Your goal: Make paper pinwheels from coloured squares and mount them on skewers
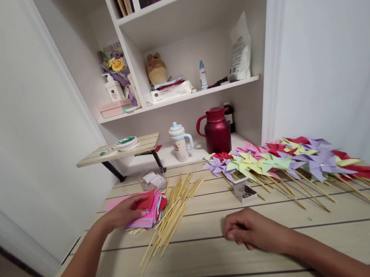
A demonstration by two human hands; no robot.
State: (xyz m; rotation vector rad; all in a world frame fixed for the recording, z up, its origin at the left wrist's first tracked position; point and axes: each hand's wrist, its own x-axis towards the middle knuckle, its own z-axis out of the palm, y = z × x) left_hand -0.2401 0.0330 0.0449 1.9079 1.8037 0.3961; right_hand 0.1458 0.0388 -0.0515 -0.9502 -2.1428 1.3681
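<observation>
My left hand (128, 211) rests over a pile of coloured paper sheets (153, 213), its thumb and fingers closed on a red paper sheet (150, 199) at the top. Pink, purple and other colours show beneath. Right beside the pile lies a loose bundle of thin wooden sticks (179, 206), fanned across the table. My right hand (247, 228) is curled into a loose fist on the tabletop, with nothing visible in it. Just beyond it stands a small open box (245, 192) holding small dark pieces. Paper pinwheels on sticks (275, 161) are heaped at the right.
Behind the paper, a clear round container (152, 181) holds white packets. A small raised stand (150, 143) carries round white items (127, 143). Along the back are a light-blue-lidded cup (180, 144), a red jug (218, 132) and white shelves (178, 101).
</observation>
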